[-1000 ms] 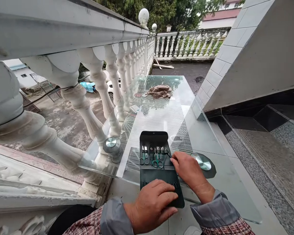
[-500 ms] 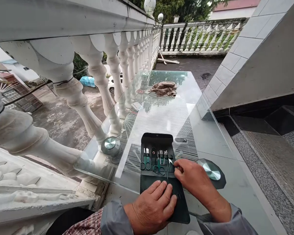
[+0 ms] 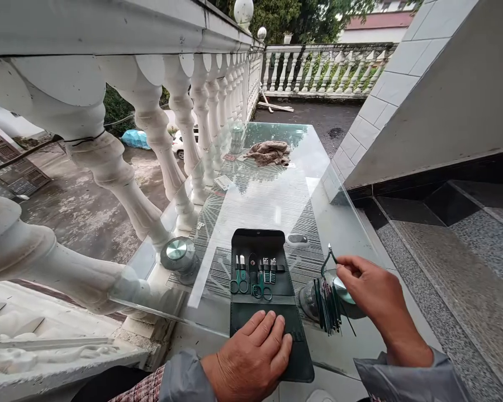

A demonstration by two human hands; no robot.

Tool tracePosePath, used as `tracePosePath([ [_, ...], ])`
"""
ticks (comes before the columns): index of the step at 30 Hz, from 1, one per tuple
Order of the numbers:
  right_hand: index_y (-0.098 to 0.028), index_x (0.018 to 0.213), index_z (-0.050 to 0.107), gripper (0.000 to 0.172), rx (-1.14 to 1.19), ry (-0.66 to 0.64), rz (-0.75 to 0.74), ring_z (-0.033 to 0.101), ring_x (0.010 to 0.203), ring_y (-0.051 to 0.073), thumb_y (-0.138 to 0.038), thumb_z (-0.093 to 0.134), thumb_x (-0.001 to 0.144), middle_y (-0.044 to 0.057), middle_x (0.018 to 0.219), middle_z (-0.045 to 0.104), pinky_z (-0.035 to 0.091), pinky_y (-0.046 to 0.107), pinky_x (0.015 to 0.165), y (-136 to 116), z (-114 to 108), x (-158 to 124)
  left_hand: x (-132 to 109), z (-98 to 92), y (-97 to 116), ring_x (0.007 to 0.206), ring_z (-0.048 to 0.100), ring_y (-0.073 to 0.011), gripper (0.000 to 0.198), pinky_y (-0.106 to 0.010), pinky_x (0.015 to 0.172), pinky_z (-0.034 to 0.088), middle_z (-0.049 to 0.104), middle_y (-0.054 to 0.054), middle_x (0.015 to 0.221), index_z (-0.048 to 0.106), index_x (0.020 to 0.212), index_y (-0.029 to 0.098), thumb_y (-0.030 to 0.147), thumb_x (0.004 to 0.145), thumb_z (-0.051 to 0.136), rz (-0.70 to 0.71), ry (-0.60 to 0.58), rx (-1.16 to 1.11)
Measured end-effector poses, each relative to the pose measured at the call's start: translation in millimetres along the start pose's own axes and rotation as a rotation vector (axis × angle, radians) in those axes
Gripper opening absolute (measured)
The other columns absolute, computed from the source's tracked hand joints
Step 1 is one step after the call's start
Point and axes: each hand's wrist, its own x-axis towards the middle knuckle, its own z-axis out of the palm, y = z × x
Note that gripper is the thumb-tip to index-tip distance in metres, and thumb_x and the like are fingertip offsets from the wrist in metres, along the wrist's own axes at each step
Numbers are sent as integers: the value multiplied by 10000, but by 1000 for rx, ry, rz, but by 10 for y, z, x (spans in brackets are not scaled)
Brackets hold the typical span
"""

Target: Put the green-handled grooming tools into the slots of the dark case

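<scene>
- Near end of case (image 3: 257,245), at near edge of glass table (image 3: 276,195): covered by left hand (image 3: 251,357); contents there unseen.
- Handle of thin hooked tool (image 3: 329,257): buried in fingers of right hand (image 3: 373,287).
- Largely masked by heap of slim tools (image 3: 327,304): metal disc (image 3: 308,298) at near right corner; single pieces indistinguishable.
- Too small to identify: small dark oval (image 3: 297,240) beyond case.
- Print illegible on card (image 3: 223,182) by left edge.
- Cut off at lower picture edge: left sleeve (image 3: 184,379), right sleeve (image 3: 414,379).
</scene>
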Motion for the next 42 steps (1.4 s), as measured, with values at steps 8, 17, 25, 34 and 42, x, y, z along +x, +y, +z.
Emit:
tracePosePath([
  [8, -235, 866, 713, 322, -343, -82, -45, 593, 602, 177, -278, 412, 760, 70, 863, 704, 338, 262, 478, 182, 173, 232, -13, 7, -6, 1183, 480, -300, 388, -438, 1016, 367, 520, -175, 1261, 497, 1211, 66, 289, 904, 410, 4, 22, -7],
  [17, -172, 984, 663, 345, -258, 43, -143, 615, 803, 253, -320, 389, 835, 112, 939, 677, 408, 319, 576, 76, 170, 98, -14, -69, -36, 1150, 506, -293, 389, -437, 983, 397, 526, -192, 1245, 501, 1183, 62, 316, 897, 429, 25, -22, -38],
  [25, -190, 915, 628, 239, 170, -105, -436, 614, 856, 186, -251, 400, 878, 61, 906, 681, 446, 297, 778, -637, 328, -358, -1, -96, -63, 1066, 560, -291, 423, -422, 923, 437, 575, -204, 1159, 532, 1126, 49, 375, 902, 382, 56, 11, -57],
  [34, -177, 966, 621, 236, -161, -173, -405, 573, 866, 214, -237, 404, 893, 85, 909, 657, 389, 306, 732, -887, 478, -312, -64, -91, -34, 998, 599, -254, 372, -373, 883, 472, 622, -171, 1087, 580, 1060, 63, 336, 906, 380, 89, 115, -18],
  [42, -222, 846, 655, 193, -162, -282, -192, 591, 707, 168, -222, 470, 793, 33, 785, 673, 307, 269, 576, -1014, 498, -257, -140, -47, 23, 985, 601, -254, 347, -378, 884, 473, 618, -169, 1086, 587, 1053, 58, 305, 901, 396, 85, 166, -10],
])
